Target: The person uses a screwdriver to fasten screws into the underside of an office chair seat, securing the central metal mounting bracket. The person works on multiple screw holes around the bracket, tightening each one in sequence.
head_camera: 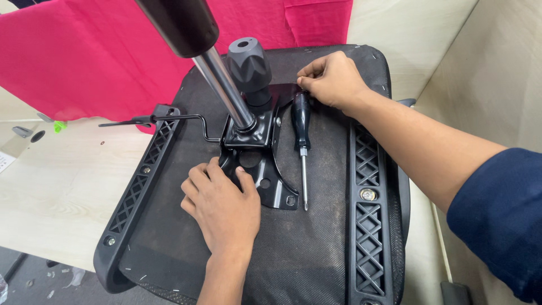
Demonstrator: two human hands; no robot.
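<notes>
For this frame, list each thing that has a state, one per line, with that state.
Chair seat: upside down on the table, underside up.
Mechanism plate: lying on the seat underside, left hand pressed on it.
Gas lift cylinder: seated in the plate, tilted toward the camera.
Screwdriver: lying loose on the seat, tip toward the camera, unheld.
Right hand: fingertips pinched at the plate's far edge.
Lever rod: sticking out sideways.

Behind it all there's a big bright pink cloth point(84, 56) draped across the back of the pale wood-grain tabletop point(51, 186), and a little neon green bit point(58, 126) sits right at the cloth's lower edge on the left. A small grey metal piece point(21, 131) lies near a round hole point(37, 136) in the tabletop, and beige walls point(497, 62) close off the right side.
</notes>
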